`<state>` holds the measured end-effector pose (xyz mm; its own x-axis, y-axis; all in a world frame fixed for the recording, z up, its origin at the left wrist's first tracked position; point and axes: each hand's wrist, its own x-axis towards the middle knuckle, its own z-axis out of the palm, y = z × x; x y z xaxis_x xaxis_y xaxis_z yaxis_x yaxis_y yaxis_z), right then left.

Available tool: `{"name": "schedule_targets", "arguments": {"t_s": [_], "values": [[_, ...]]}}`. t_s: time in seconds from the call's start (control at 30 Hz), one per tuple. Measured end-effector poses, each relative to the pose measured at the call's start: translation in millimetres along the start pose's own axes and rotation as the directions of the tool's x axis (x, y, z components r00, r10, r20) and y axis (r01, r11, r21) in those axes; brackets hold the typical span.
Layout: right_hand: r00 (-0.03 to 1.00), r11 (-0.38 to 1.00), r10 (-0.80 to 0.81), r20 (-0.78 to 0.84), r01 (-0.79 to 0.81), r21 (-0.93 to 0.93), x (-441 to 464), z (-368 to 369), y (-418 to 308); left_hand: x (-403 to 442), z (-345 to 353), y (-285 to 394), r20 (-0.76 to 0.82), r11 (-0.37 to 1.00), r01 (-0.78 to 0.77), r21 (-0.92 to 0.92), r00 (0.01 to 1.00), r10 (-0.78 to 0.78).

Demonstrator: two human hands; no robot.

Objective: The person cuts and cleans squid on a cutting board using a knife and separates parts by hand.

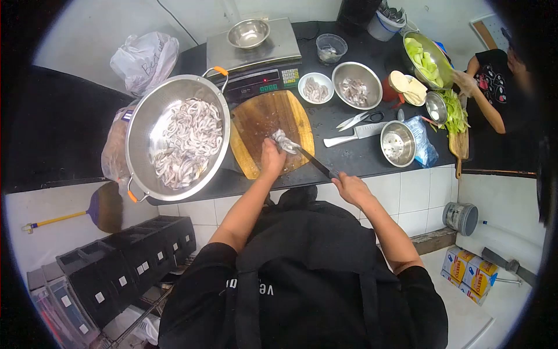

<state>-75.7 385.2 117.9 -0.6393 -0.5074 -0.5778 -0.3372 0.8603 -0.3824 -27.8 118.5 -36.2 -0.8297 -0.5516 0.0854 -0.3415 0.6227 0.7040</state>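
My left hand [271, 158] is closed around a clump of pale squid tentacles [284, 141] over the wooden cutting board [251, 125]. My right hand [353, 189] grips the dark handle of a knife [317, 163], whose blade tip reaches the squid by my left fingers. Whether the edge has gone into the squid is too small to tell. Left of the board, a big steel colander [139, 131] with orange-sleeved handles holds a heap of squid tentacles [192, 139].
Behind the board stands a digital scale [256, 67] with a steel bowl [249, 34] on it. To the right are a white bowl [315, 88], a steel bowl of squid pieces [357, 85], scissors [352, 121], a white-handled knife [356, 134] and another bowl [398, 143]. A co-worker's hand [464, 83] is at the far right.
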Motion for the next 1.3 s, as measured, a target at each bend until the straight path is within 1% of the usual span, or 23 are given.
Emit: {"name": "schedule_targets", "arguments": {"t_s": [0.03,0.07,0.13,0.17,0.23,0.27,0.33,0.37,0.43,0.47,0.53,0.57,0.6,0.63,0.67,0.7,0.8,0.87,0.97,1.03,1.1,1.17,1.3], "values": [[1.0,1.0,0.001,0.002,-0.001,-0.001,-3,-1,0,-2,-8,7,-0.03,0.999,-0.033,0.018,0.999,0.034],[1.0,1.0,-0.005,-0.001,0.005,0.007,-5,-1,0,-5,-15,15,-0.031,0.999,-0.031,0.018,0.999,0.032],[1.0,1.0,-0.015,-0.002,0.015,0.017,-5,-2,-2,-13,-30,31,0.108,0.971,-0.234,0.037,0.967,0.229],[1.0,1.0,-0.014,-0.007,0.015,0.023,-5,-2,-3,-15,-29,32,0.109,0.972,-0.232,0.039,0.968,0.227],[1.0,1.0,-0.011,-0.013,0.011,0.029,-5,-1,-2,-19,-21,29,0.3,0.949,-0.281,0.143,0.926,0.229],[1.0,1.0,-0.014,-0.006,0.014,0.015,-4,-1,0,-20,-20,28,0.3,0.948,-0.284,0.141,0.925,0.232],[1.0,1.0,-0.02,-0.005,0.02,-0.001,-1,-1,3,-20,-17,23,0.274,0.928,-0.344,0.139,0.914,0.298],[1.0,1.0,-0.015,-0.014,0.015,-0.005,-2,0,4,-21,-18,20,0.27,0.928,-0.344,0.143,0.916,0.298],[1.0,1.0,-0.019,-0.021,0.019,-0.009,-2,3,6,-24,-24,15,0.27,0.908,-0.408,0.095,0.889,0.371],[0.999,0.999,-0.032,-0.033,0.033,0.003,-3,4,8,-25,-27,12,0.266,0.908,-0.406,0.1,0.891,0.369],[0.998,0.998,-0.052,-0.048,0.053,0.016,0,0,1,-22,-31,7,0.239,0.964,-0.221,-0.145,0.938,0.251],[0.995,0.993,-0.064,-0.079,0.071,0.091,2,1,-6,-18,-31,5,0.236,0.965,-0.221,-0.141,0.939,0.249],[0.992,0.982,-0.072,-0.107,0.09,0.167,3,2,-13,-11,-35,10,0.112,0.972,-0.176,-0.154,0.974,0.194],[0.992,0.981,-0.074,-0.105,0.091,0.169,11,8,-19,-3,-36,13,-0.012,0.976,-0.135,-0.173,0.991,0.135],[0.982,0.979,-0.114,-0.149,0.136,0.149,25,17,-23,6,-37,16,-0.026,0.976,-0.103,-0.189,0.995,0.1],[0.969,0.975,-0.154,-0.193,0.18,0.127,38,26,-28,12,-35,16,-0.024,0.977,-0.101,-0.187,0.995,0.099],[0.972,0.979,-0.14,-0.191,0.165,0.123,67,41,-45,20,-27,12,-0.021,0.978,-0.141,-0.155,0.99,0.139],[0.969,0.976,-0.149,-0.197,0.176,0.13,72,44,-54,18,-20,8,0.005,0.982,-0.044,-0.183,0.999,0.046],[0.964,0.974,-0.162,-0.21,0.191,0.126,76,50,-54,16,-18,7,-0.003,0.976,-0.002,-0.218,1.0,0.001],[0.96,0.972,-0.175,-0.22,0.204,0.113,78,52,-54,15,-17,7,-0.016,0.968,-0.005,-0.25,1.0,0.001],[0.967,0.976,-0.165,-0.194,0.188,0.107,79,54,-53,17,-18,7,-0.032,0.96,-0.011,-0.28,0.999,0.002],[0.967,0.977,-0.16,-0.201,0.184,0.109,81,57,-53,19,-19,9,-0.028,0.976,-0.063,-0.206,0.998,0.059],[0.972,0.981,-0.135,-0.193,0.158,0.108,79,52,-58,19,-13,5,-0.026,0.979,-0.034,-0.203,0.999,0.029]]}}
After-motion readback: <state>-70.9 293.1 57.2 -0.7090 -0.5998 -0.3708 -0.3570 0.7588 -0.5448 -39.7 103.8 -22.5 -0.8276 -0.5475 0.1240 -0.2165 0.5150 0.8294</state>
